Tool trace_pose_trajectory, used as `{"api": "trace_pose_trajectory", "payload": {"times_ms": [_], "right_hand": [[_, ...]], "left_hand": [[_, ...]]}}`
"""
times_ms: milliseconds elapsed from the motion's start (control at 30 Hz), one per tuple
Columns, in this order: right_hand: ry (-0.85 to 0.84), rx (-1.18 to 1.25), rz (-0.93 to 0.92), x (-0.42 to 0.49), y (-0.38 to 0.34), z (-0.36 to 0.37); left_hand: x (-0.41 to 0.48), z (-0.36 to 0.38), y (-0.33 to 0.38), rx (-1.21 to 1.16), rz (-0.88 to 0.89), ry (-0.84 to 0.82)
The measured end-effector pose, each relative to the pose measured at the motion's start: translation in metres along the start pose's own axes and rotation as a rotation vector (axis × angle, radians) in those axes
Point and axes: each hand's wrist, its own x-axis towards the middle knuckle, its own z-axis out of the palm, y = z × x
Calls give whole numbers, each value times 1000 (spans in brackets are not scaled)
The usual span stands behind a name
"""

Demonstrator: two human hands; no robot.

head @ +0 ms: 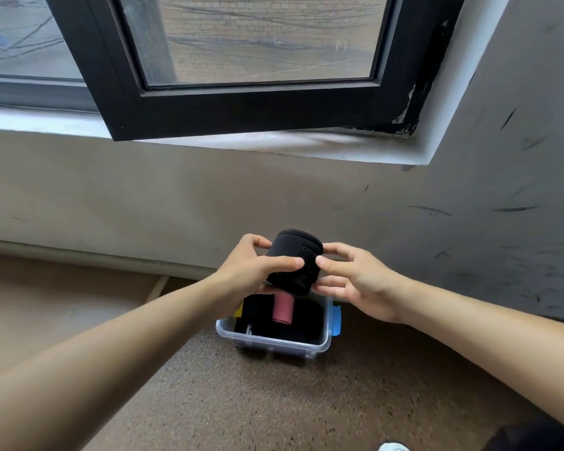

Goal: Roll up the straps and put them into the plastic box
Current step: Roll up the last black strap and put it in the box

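A black strap [292, 255] rolled into a thick cylinder is held up in the air between both hands, above the box. My left hand [251, 265] wraps its left side, thumb across the front. My right hand [355, 278] touches its right side, with the thumb and fingertips on the roll's loose end flap. Below stands a clear plastic box [274, 341] with blue latches on the floor. Inside it lie a rolled dusty-red strap [283, 309], black rolled straps [306, 323] and something yellow [239, 310].
The brown speckled floor [258, 402] surrounds the box. A grey scuffed wall rises just behind it. A black-framed window [241, 102] swings open above the sill. A white shoe tip [394, 446] shows at the bottom edge.
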Motion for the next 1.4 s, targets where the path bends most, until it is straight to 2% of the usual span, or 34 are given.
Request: {"api": "trace_pose_trajectory", "payload": {"times_ms": [100,300,467,633,767,933,1100,1267,1400], "right_hand": [[89,-71,18,22,13,-6],[226,-434,-33,59,55,-28],[405,-436,-117,92,111,-45],[499,-564,-158,123,159,-49],[411,-765,-118,139,183,-45],[408,-881,-37,149,190,-51],[331,-1012,-35,151,190,-51],[212,-1182,-98,146,185,-58],[38,-1354,-208,133,191,-63]], "left_hand": [[27,4,-22,62,17,82],[69,24,-89,254,46,217],[109,25,-144,49,-53,148],[136,21,-179,31,-100,139],[147,21,-202,177,-42,159],[161,13,-212,484,3,18],[165,2,-213,637,21,-6],[151,-21,-210,831,239,15],[133,-35,-216,1049,355,92]]}}
